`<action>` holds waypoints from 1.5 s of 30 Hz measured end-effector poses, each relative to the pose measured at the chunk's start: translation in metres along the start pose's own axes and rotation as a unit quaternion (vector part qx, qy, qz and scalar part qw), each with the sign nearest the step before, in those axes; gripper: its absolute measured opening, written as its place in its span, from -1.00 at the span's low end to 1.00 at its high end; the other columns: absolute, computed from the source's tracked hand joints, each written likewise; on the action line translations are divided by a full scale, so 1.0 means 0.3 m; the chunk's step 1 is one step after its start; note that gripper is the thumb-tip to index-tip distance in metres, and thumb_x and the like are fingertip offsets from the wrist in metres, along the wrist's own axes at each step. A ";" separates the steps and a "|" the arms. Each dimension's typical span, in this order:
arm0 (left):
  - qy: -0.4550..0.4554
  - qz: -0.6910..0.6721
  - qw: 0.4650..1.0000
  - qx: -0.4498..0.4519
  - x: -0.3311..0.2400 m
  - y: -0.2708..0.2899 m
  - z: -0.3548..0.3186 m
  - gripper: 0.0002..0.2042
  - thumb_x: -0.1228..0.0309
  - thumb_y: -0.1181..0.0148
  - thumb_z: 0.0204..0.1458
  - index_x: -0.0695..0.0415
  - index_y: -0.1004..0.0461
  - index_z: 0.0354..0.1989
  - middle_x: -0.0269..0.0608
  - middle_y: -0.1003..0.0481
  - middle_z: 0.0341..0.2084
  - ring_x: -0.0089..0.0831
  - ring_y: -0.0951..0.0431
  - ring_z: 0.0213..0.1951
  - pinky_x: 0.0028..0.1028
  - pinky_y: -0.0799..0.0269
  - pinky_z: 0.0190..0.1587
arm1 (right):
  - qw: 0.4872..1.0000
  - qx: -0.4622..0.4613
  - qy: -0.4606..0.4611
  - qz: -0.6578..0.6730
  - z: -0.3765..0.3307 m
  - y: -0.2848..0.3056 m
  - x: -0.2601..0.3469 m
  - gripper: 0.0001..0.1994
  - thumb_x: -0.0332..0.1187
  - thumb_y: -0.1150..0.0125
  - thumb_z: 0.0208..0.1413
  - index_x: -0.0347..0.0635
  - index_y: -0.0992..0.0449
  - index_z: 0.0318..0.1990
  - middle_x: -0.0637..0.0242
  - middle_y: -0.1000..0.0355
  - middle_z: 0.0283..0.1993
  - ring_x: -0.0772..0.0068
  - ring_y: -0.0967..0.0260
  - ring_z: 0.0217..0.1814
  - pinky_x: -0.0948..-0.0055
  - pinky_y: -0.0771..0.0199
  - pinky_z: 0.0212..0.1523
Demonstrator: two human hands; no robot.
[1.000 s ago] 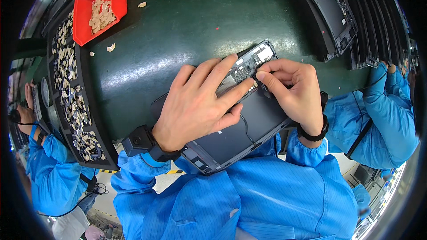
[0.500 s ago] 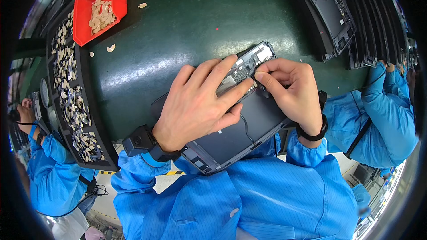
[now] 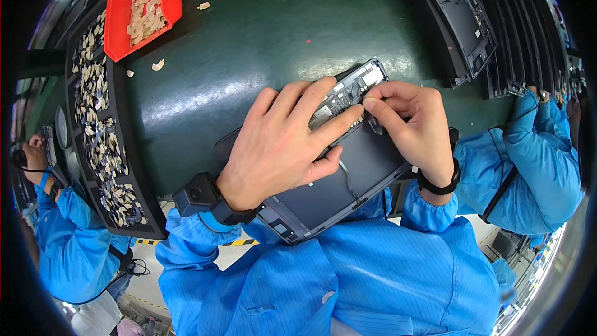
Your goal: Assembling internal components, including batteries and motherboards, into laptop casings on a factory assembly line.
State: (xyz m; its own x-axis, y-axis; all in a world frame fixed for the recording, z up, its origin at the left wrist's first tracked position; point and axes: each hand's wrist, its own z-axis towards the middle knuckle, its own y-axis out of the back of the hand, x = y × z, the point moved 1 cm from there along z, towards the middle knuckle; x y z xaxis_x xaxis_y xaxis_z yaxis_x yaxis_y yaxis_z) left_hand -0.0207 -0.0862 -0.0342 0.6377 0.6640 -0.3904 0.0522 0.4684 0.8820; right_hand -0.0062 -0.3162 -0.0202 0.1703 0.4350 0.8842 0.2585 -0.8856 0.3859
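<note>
A dark electronic device chassis (image 3: 373, 165), apparently a laptop or tablet, lies tilted across the near edge of the bench. Its exposed circuit board (image 3: 339, 101) runs along the far side, and a thin dark cable (image 3: 347, 180) crosses the flat panel. My left hand (image 3: 283, 140) spreads over the chassis, fingers stretched out, the index fingertip by the board. Thumb and index finger of my right hand (image 3: 413, 121) pinch together at the board's right part. A small dark piece shows just under that pinch; what the fingers hold is too small to make out.
A red bin (image 3: 115, 28) with pale small pieces stands at the far left, beside a black compartment tray (image 3: 142, 202) full of similar pieces. Loose scraps (image 3: 158, 65) lie on the green bench (image 3: 249, 37). Stacked dark chassis (image 3: 457, 18) stand far right. Co-workers in blue flank both sides.
The view has shifted slightly. Both hands keep nearly the same places over the chassis, with the right hand still pinching at the board.
</note>
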 end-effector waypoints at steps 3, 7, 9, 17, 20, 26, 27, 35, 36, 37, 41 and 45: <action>0.005 -0.008 1.000 0.016 0.000 0.004 0.005 -0.47 0.21 -0.42 -0.09 -0.28 -0.64 0.18 -0.16 -0.46 0.23 -0.14 -0.53 0.06 -0.22 -0.43 0.06 | 1.000 -0.012 -0.016 0.024 -0.003 0.018 -0.011 -0.87 -0.48 -0.32 0.29 -0.43 -0.64 -0.16 0.27 -0.64 -0.48 0.72 -0.48 -0.44 0.62 -0.41 -0.43; 0.006 -0.007 1.000 0.023 0.000 0.005 0.005 -0.47 0.21 -0.42 -0.09 -0.30 -0.65 0.17 -0.15 -0.45 0.24 -0.12 -0.52 0.09 -0.21 -0.43 0.08 | 0.999 -0.019 -0.012 0.044 -0.005 0.003 -0.008 -0.88 -0.49 -0.34 0.29 -0.42 -0.64 -0.16 0.30 -0.63 -0.48 0.73 -0.46 -0.44 0.62 -0.42 -0.43; 0.004 0.001 1.000 0.024 0.001 0.005 0.002 -0.47 0.21 -0.42 -0.10 -0.30 -0.65 0.17 -0.15 -0.45 0.24 -0.13 -0.53 0.10 -0.21 -0.43 0.08 | 0.999 -0.021 0.005 0.043 -0.001 -0.008 -0.010 -0.88 -0.49 -0.35 0.28 -0.42 -0.63 -0.16 0.30 -0.63 -0.48 0.73 -0.46 -0.44 0.62 -0.43 -0.42; 0.001 0.010 1.000 0.017 0.001 0.001 0.004 -0.50 0.20 -0.42 -0.11 -0.29 -0.69 0.12 -0.15 -0.48 0.24 -0.17 -0.56 0.08 -0.25 -0.44 0.03 | 1.000 0.000 -0.019 -0.003 -0.003 -0.009 0.013 -0.88 -0.48 -0.37 0.26 -0.40 -0.64 -0.19 0.28 -0.62 -0.49 0.74 -0.44 -0.46 0.61 -0.44 -0.44; -0.002 0.017 1.000 0.011 0.002 -0.005 0.002 -0.51 0.20 -0.43 -0.11 -0.29 -0.69 0.11 -0.15 -0.48 0.25 -0.17 -0.57 0.08 -0.26 -0.43 0.01 | 1.000 -0.004 -0.013 0.003 -0.003 -0.013 0.006 -0.89 -0.49 -0.36 0.25 -0.40 -0.65 -0.19 0.29 -0.62 -0.50 0.74 -0.44 -0.46 0.60 -0.43 -0.45; -0.001 0.012 1.000 0.015 0.001 -0.004 0.004 -0.50 0.21 -0.43 -0.12 -0.28 -0.69 0.11 -0.13 -0.48 0.25 -0.18 -0.56 0.08 -0.27 -0.43 0.01 | 1.000 -0.006 -0.010 0.007 -0.004 -0.015 0.011 -0.89 -0.50 -0.36 0.25 -0.42 -0.64 -0.20 0.27 -0.62 -0.49 0.73 -0.45 -0.45 0.60 -0.45 -0.43; 0.000 0.011 1.000 0.015 0.000 -0.004 0.003 -0.50 0.21 -0.43 -0.12 -0.28 -0.69 0.11 -0.13 -0.48 0.25 -0.18 -0.56 0.08 -0.27 -0.43 0.01 | 1.000 -0.006 -0.011 0.006 -0.004 -0.015 0.014 -0.89 -0.50 -0.36 0.25 -0.42 -0.64 -0.20 0.27 -0.62 -0.49 0.73 -0.45 -0.45 0.60 -0.45 -0.43; -0.004 0.012 1.000 0.005 0.003 -0.007 0.000 -0.50 0.23 -0.43 -0.13 -0.26 -0.70 0.10 -0.14 -0.49 0.25 -0.19 -0.57 0.07 -0.28 -0.43 -0.01 | 1.000 0.001 -0.002 0.006 0.001 -0.018 0.011 -0.88 -0.50 -0.34 0.26 -0.43 -0.64 -0.19 0.23 -0.62 -0.50 0.69 -0.48 -0.45 0.55 -0.48 -0.41; -0.004 0.011 1.000 0.005 0.004 -0.008 -0.001 -0.50 0.23 -0.43 -0.13 -0.26 -0.70 0.10 -0.14 -0.49 0.25 -0.19 -0.57 0.07 -0.28 -0.43 -0.01 | 1.000 0.000 -0.003 0.005 0.000 -0.018 0.014 -0.88 -0.50 -0.34 0.26 -0.43 -0.64 -0.19 0.23 -0.62 -0.50 0.69 -0.48 -0.45 0.55 -0.48 -0.41; -0.004 0.012 1.000 0.002 0.005 -0.009 -0.001 -0.50 0.23 -0.43 -0.13 -0.26 -0.70 0.10 -0.14 -0.49 0.25 -0.19 -0.57 0.07 -0.28 -0.43 -0.02 | 1.000 0.003 -0.008 -0.001 0.000 -0.018 0.019 -0.88 -0.50 -0.34 0.25 -0.43 -0.64 -0.19 0.22 -0.62 -0.50 0.68 -0.48 -0.45 0.55 -0.48 -0.41; -0.006 0.021 1.000 -0.007 0.005 -0.013 -0.004 -0.50 0.23 -0.44 -0.14 -0.25 -0.70 0.10 -0.16 -0.50 0.25 -0.20 -0.58 0.07 -0.29 -0.43 -0.03 | 1.000 0.007 -0.010 -0.004 0.004 -0.023 0.017 -0.89 -0.51 -0.33 0.25 -0.43 -0.63 -0.20 0.20 -0.61 -0.50 0.67 -0.48 -0.46 0.54 -0.48 -0.42; -0.010 0.022 1.000 -0.016 0.003 -0.009 0.002 -0.50 0.23 -0.44 -0.14 -0.25 -0.70 0.10 -0.16 -0.51 0.23 -0.21 -0.58 0.06 -0.30 -0.42 -0.04 | 1.000 0.004 -0.002 0.002 0.001 -0.020 0.020 -0.89 -0.51 -0.32 0.26 -0.43 -0.63 -0.21 0.19 -0.60 -0.51 0.66 -0.48 -0.46 0.54 -0.48 -0.42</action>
State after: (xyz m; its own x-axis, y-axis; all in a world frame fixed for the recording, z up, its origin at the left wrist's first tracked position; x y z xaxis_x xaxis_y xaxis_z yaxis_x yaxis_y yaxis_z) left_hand -0.0197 -0.0872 -0.0367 0.6546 0.6722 -0.3459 -0.0011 0.4584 0.8887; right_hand -0.0066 -0.3083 -0.0172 0.1757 0.4319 0.8847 0.2654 -0.8862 0.3799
